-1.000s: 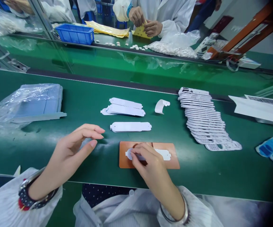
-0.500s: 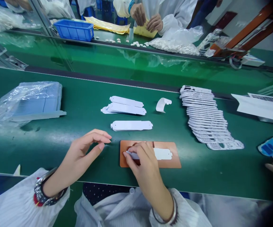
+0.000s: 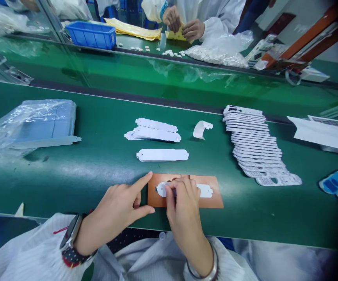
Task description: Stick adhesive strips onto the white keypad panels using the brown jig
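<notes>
A brown rectangular plate [image 3: 212,202] lies flat near the front edge of the green table, with a white tabbed strip [image 3: 205,191] on it. My right hand [image 3: 183,203] is over the middle of this strip, its fingers curled together and thumb tip pressed at the strip; its grip is partly hidden. My left hand [image 3: 122,201] holds nothing. Its index finger reaches the plate's upper left corner and the thumb points at the lower left corner, fingers apart. Just behind the plate lies a neat stack of white strips [image 3: 162,155].
Farther back are a looser pile of white strips [image 3: 157,130] and a curled white piece [image 3: 201,129]. A bagged stack of bluish sheets [image 3: 46,121] lies left, a fanned row of white phone-shaped parts [image 3: 253,144] right. Across the bench a co-worker's hands [image 3: 183,25] hold a yellow sheet.
My left hand has moved right and down to the plate's left edge, index finger stretched out. My right hand has slid right along the strip, uncovering its left end.
</notes>
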`<state>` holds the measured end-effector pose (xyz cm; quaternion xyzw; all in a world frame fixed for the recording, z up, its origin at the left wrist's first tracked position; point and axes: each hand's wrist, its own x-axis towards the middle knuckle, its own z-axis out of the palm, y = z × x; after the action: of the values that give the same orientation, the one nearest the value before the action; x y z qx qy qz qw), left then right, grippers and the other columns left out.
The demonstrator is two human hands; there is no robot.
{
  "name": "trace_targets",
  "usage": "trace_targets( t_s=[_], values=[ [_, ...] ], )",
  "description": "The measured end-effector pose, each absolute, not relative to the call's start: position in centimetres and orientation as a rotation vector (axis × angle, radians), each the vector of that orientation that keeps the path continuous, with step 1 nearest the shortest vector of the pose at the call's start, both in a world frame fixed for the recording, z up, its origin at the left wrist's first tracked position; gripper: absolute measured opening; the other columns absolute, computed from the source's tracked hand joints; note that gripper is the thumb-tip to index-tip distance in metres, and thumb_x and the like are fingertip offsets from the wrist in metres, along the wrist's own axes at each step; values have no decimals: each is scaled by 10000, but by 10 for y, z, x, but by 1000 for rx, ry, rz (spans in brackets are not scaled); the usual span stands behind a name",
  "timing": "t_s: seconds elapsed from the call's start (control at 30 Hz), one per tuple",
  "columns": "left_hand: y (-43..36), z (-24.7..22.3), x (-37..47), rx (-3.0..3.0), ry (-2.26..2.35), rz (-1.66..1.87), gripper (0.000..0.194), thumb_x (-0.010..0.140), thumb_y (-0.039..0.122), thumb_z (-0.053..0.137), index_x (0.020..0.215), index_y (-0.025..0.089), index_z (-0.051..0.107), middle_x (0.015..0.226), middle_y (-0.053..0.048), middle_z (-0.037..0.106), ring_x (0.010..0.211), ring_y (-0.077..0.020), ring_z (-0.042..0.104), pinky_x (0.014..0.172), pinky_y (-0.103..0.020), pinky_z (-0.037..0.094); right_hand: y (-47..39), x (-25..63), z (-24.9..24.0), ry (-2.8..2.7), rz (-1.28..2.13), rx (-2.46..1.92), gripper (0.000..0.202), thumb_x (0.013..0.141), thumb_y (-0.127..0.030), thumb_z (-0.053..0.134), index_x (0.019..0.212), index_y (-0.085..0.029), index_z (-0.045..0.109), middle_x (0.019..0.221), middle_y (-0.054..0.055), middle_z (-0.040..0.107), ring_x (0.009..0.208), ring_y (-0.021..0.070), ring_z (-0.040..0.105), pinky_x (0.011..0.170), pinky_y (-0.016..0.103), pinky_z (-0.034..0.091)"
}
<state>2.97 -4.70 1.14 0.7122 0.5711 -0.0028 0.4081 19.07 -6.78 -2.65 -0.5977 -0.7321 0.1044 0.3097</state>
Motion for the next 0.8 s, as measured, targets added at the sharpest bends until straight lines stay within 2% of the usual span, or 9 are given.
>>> trace_targets(
  t_s=[0.2, 0.37, 0.6, 0.7, 0.8],
  values=[
    [-38, 19, 37, 1800, 1450, -108, 718, 788, 234, 603, 1427, 189, 279, 656, 47, 600, 582, -139, 534, 549, -233, 359, -68, 186, -21, -2020, 302, -1560, 119, 899, -247, 502, 798, -190, 477, 785, 42, 535, 785, 214, 448, 701, 359, 337],
    [-37, 13, 35, 1777, 1424, -61, 701, 778, 281, 608, 1404, 216, 300, 625, 61, 573, 589, -152, 555, 542, -234, 352, -64, 180, -21, -1972, 352, -1594, 209, 910, -181, 446, 702, -189, 458, 748, 45, 516, 767, 208, 430, 681, 342, 337],
    [-34, 14, 34, 1750, 1406, -34, 580, 763, 293, 631, 1283, 238, 381, 607, 80, 526, 551, -148, 540, 505, -229, 306, -64, 185, -19, -1828, 485, -1683, 229, 926, -233, 441, 700, -200, 456, 755, 11, 536, 779, 189, 444, 721, 335, 314],
    [-34, 15, 35, 1738, 1407, -39, 596, 767, 301, 640, 1291, 240, 363, 600, 85, 505, 540, -147, 532, 505, -230, 305, -62, 194, -20, -1836, 404, -1704, 247, 926, -248, 435, 685, -201, 462, 760, 19, 553, 774, 193, 460, 717, 338, 314],
    [-35, 16, 33, 1717, 1399, -44, 587, 786, 323, 621, 1299, 255, 344, 599, 85, 500, 533, -148, 533, 501, -227, 308, -60, 235, -19, -1859, 98, -1790, 297, 931, -341, 406, 679, -203, 481, 754, 53, 575, 745, 221, 465, 648, 340, 304]
  ],
)
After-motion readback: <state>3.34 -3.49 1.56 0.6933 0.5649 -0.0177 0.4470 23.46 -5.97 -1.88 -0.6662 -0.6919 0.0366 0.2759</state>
